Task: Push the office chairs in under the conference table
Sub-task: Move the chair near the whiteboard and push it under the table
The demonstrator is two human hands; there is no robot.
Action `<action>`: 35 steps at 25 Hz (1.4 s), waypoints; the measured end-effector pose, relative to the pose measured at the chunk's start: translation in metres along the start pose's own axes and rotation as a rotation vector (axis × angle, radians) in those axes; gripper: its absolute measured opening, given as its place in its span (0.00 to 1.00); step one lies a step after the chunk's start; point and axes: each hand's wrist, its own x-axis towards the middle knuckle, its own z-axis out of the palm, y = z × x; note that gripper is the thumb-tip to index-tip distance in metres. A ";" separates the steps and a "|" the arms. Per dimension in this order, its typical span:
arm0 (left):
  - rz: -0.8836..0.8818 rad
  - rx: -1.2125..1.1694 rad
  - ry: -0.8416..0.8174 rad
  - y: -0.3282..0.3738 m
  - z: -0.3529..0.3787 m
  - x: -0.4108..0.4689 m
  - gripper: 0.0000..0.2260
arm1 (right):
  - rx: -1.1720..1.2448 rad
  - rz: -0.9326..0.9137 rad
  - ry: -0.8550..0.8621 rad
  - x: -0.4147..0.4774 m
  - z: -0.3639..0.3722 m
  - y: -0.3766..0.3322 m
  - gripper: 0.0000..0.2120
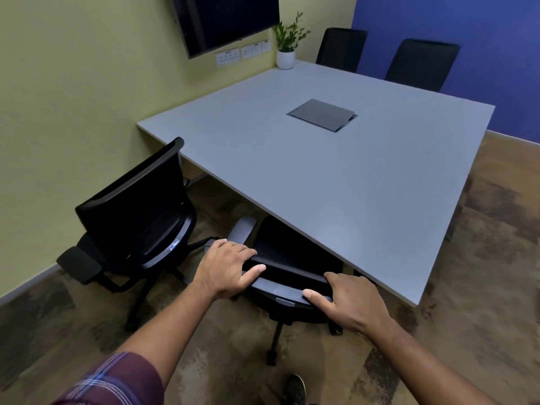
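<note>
So you're gripping the near chair by its backrest top, left hand and right hand both clamped around it, seat half under the conference table, probably rolling easy on casters

You face a table with a smooth, matt grey top and a darker metal-looking hatch set in it. The chairs have black mesh-like backs on matt plastic frames; your sleeve is checked cloth, the floor mottled brown carpet

Head view, down toward near table edge
</note>
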 end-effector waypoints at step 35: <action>0.406 -0.010 -0.076 -0.059 0.014 0.224 0.34 | 0.051 0.434 0.086 0.109 -0.003 0.004 0.43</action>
